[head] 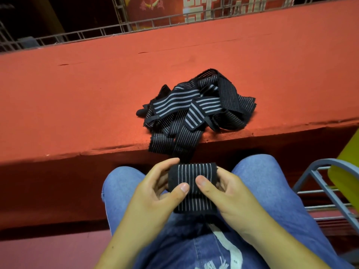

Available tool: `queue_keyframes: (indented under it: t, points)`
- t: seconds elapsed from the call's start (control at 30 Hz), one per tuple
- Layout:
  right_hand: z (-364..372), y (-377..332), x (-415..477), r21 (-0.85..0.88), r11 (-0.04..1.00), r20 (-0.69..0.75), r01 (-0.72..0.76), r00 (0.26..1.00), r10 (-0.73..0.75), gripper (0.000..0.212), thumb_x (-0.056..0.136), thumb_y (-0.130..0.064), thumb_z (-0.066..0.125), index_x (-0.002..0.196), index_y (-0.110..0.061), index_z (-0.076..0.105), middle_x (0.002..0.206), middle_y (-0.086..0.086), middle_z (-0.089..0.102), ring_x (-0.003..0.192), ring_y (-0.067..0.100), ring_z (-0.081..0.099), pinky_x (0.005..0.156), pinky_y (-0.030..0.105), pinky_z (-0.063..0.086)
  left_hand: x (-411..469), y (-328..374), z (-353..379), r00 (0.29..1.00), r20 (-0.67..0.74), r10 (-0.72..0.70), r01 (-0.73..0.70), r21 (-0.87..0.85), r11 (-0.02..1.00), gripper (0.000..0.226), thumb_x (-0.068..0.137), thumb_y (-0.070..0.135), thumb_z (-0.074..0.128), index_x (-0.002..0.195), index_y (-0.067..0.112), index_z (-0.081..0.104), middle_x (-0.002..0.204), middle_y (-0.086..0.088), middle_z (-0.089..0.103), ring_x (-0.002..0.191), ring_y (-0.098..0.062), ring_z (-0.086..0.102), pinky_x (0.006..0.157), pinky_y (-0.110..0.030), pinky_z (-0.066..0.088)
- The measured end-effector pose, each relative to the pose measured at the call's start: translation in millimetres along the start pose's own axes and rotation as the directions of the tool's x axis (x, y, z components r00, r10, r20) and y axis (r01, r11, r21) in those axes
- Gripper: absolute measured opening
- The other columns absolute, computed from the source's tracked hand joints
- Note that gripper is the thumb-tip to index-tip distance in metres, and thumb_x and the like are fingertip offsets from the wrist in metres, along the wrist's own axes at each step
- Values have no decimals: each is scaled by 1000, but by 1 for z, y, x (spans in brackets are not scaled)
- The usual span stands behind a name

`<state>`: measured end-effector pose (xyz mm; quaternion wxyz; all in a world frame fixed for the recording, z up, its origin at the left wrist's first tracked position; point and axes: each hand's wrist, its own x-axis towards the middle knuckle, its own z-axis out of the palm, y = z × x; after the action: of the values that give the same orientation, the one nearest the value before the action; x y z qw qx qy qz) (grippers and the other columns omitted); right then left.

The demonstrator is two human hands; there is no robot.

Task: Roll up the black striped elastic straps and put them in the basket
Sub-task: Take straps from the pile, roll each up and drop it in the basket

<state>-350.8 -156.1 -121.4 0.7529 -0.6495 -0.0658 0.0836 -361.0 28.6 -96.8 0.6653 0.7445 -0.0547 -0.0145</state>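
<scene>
Down over the lap, the left hand [155, 191] and the right hand [227, 193] sit close together, both clamped on one black striped strap [194, 171]. Each thumb presses on its top face and the fingers curl around its sides and underneath. The far part of this strap is curled into a roll between the hands, while its near end lies flat toward the body, over blue jeans [272, 181].

Just beyond the hands, the pile of straps [196, 105] lies tangled on a red-covered ledge [77, 94] near its front edge, and two strap ends [174, 144] hang over that edge toward the held roll.

To the right, beside the knee, stands a grey metal frame [318, 183] with wire rungs, with something yellow [347, 171] against it. At the far side of the ledge runs a metal truss rail [120, 30], with a red banner [155, 8] behind it.
</scene>
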Motion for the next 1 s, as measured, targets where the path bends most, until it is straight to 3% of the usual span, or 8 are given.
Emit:
queue_keyframes:
  t: [0.17,0.23,0.3,0.4,0.47,0.63,0.8,1.0]
  points:
    - [0,0,0,29,1000,-3,2,1000,-2,32,88,-37,70,114,-18,74,113,6,79,108,21,75,87,30,60,0,-2,-1,1000,21,13,-12,-8,1000,41,86,18,76,125,22,64,114,5,76,110,-11,71,90,-18,54]
    - [1,0,0,98,995,22,-36,999,34,30,90,-41,75,112,-22,76,117,9,78,113,25,74,94,38,61,0,-3,-2,999,23,27,-27,-7,1000,41,85,21,74,125,22,64,116,5,76,112,-12,71,91,-18,53]
    - [1,1,1,223,969,57,-104,994,94,41,84,-51,76,112,-21,77,119,14,77,114,31,73,100,47,59,0,-2,-3,999,28,46,-47,11,999,38,90,15,76,125,24,64,117,4,75,114,-12,70,92,-18,53]
    - [1,-1,2,295,937,120,-189,980,160,69,70,-75,78,111,-20,78,110,18,76,88,30,74,85,41,62,0,-2,-3,996,13,84,-84,54,995,48,90,-5,71,116,35,68,114,4,74,112,-10,68,88,-16,53]
    - [2,-2,2,312,928,122,-205,977,175,75,69,-79,75,111,-17,77,103,22,75,77,26,69,79,38,61,-1,-2,-3,994,15,109,-110,71,991,54,87,-12,70,111,37,70,114,3,73,113,-11,67,89,-18,53]
    - [4,-1,2,318,935,48,-155,988,148,54,84,-52,69,115,-8,72,106,20,75,88,29,70,80,35,62,-3,1,-2,991,56,122,-126,78,989,49,87,-9,71,107,36,71,116,3,73,114,-12,68,91,-21,55]
    - [2,-2,1,284,954,52,-101,995,90,35,98,-25,65,128,-7,68,121,19,75,117,34,72,99,45,60,-4,2,-4,990,107,94,-104,93,990,48,87,-4,73,113,36,69,117,4,72,114,-15,68,96,-23,54]
    - [-1,7,4,148,988,28,-45,999,41,25,88,-29,74,112,-21,75,114,17,75,117,39,70,109,63,50,-3,6,-2,993,39,113,-115,63,991,21,88,23,77,104,36,73,109,4,74,104,-9,70,86,-14,52]
